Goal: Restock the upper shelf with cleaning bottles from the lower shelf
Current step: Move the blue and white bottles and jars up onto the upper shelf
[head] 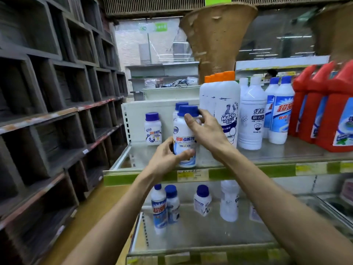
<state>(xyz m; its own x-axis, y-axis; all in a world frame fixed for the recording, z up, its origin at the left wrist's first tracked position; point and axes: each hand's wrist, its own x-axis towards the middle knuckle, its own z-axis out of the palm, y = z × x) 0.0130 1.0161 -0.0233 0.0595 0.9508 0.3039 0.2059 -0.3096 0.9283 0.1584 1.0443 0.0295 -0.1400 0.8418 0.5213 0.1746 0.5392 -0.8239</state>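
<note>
Bottle upright, cap up, both hands gripping.

shop aisle: shelf w/ price tags, rows of cleaning bottles.

Centre frame, the white bottle is seen as smooth, glossy plastic with a paper-like label. The upper shelf is shiny, reflective metal. The dark cubbies at left are read as rough, matt wood. The red jugs at right: glossy plastic.
</note>
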